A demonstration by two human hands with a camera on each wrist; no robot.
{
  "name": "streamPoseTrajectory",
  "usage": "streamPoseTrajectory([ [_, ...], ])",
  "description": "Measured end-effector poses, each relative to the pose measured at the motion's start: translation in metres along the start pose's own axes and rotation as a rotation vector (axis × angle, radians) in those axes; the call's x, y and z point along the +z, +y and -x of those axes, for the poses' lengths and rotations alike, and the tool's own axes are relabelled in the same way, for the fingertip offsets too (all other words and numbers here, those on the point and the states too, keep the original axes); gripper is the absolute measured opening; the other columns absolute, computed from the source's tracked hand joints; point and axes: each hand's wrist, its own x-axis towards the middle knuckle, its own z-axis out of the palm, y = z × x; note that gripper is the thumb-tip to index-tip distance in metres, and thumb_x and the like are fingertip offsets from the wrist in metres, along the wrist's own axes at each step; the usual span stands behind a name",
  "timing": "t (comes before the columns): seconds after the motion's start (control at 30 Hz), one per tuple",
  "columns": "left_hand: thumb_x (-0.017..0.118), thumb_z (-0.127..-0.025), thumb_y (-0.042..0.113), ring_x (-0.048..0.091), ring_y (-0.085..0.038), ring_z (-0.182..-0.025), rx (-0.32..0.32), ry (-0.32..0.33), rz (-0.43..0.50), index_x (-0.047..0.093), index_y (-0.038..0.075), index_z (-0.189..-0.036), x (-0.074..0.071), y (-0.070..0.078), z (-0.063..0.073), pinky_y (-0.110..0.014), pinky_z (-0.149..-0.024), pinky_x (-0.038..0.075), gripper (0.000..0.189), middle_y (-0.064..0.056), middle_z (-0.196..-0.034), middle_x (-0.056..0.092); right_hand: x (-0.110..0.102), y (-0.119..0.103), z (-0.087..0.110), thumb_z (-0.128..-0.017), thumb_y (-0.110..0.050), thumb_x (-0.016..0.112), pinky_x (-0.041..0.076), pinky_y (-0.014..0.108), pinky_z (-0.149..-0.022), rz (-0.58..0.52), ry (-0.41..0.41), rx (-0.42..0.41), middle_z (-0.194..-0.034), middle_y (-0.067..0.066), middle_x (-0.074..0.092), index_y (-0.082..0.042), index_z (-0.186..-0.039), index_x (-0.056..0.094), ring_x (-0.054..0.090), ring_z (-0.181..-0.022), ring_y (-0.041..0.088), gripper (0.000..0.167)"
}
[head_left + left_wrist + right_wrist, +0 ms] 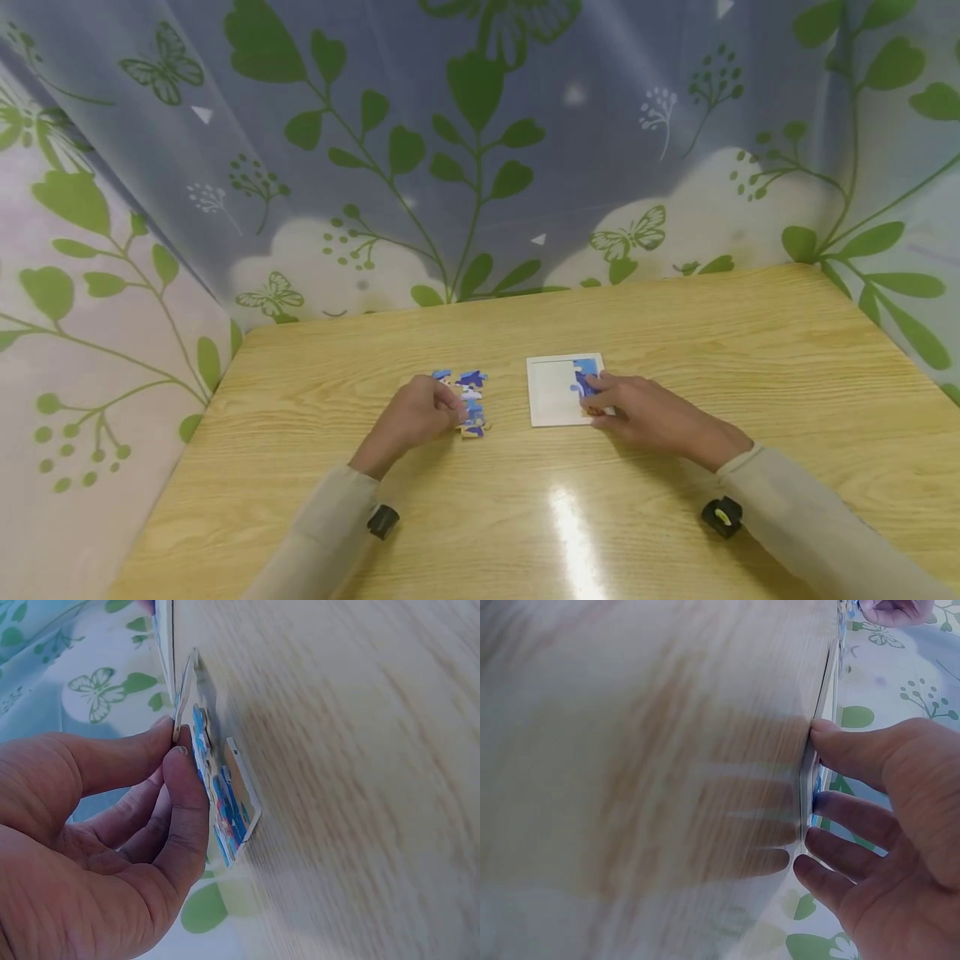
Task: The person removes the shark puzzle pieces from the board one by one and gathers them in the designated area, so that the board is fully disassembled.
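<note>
My left hand (426, 410) is over a small group of loose jigsaw pieces (471, 379) in blue, white and tan. In the left wrist view its thumb and forefinger pinch a thin jigsaw piece (183, 697), seen edge-on and tilted up from the table. To the right lies a square white puzzle tray (553, 393), with joined blue pieces (587, 367) along its right side. My right hand (652, 412) rests at the tray's right edge, forefinger on the pieces and thumb against the near rim. Its fingers partly cover the lower pieces.
A light wooden table (480, 508) bears the tray and pieces. Behind it and at both sides hangs a leaf-and-butterfly patterned curtain (360, 208). A dark band device (383, 521) sits at the left wrist, another dark device (722, 517) at the right.
</note>
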Motion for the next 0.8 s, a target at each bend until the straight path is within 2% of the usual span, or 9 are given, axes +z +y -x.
streamPoseTrajectory([
  [0.33,0.079,-0.087,0.009,0.059,-0.014,-0.070,0.042,0.020,-0.064,0.074,0.010,-0.077,0.003,-0.003,-0.001,-0.029,-0.064,0.050,0.011,0.003,-0.075,0.067,-0.001,0.000,0.000,-0.094,-0.009,0.071,0.053,0.054,-0.091,0.005,-0.012,0.011,-0.134,0.033,0.057,-0.016,-0.091,0.070,0.051,-0.126,0.052,0.008],
  [0.57,0.081,-0.086,0.011,0.060,-0.013,-0.069,0.066,0.037,-0.100,0.074,0.011,-0.076,0.004,-0.003,-0.002,-0.029,-0.064,0.051,0.012,0.004,-0.074,0.067,0.000,0.000,0.001,-0.094,-0.008,0.071,0.051,0.056,-0.095,-0.003,-0.004,0.034,-0.136,0.033,0.056,-0.012,-0.101,0.074,0.051,-0.127,0.052,0.008],
  [0.8,0.080,-0.085,0.010,0.061,-0.013,-0.068,0.090,0.043,-0.125,0.074,0.011,-0.076,0.006,0.007,-0.008,-0.029,-0.063,0.051,0.010,0.004,-0.072,0.067,0.002,0.000,0.002,-0.095,-0.007,0.070,0.050,0.056,-0.096,0.013,0.006,0.029,-0.135,0.034,0.055,-0.008,-0.101,0.073,0.050,-0.126,0.054,0.007],
])
